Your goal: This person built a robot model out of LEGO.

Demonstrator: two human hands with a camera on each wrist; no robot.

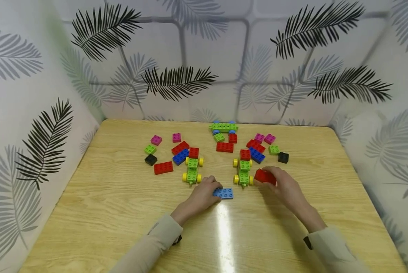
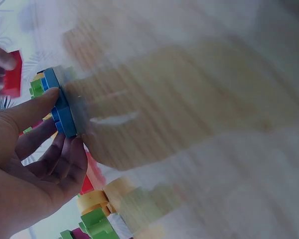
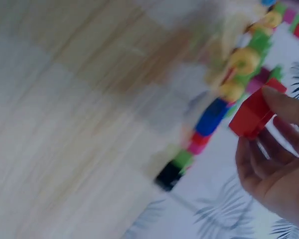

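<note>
Left hand [image 1: 204, 195] pinches blue brick [image 1: 223, 193]; right hand [image 1: 286, 187] grips red brick [image 1: 264, 176].

Three views: one from above, two from the wrists.
Head view looks forward and down over the whole wooden table [image 1: 88, 212]. Wrist views sit close and blurred, sharing with it the blue brick [image 1: 223, 193] [image 2: 60, 104] and the red brick [image 1: 264, 176] [image 3: 253, 115].
</note>
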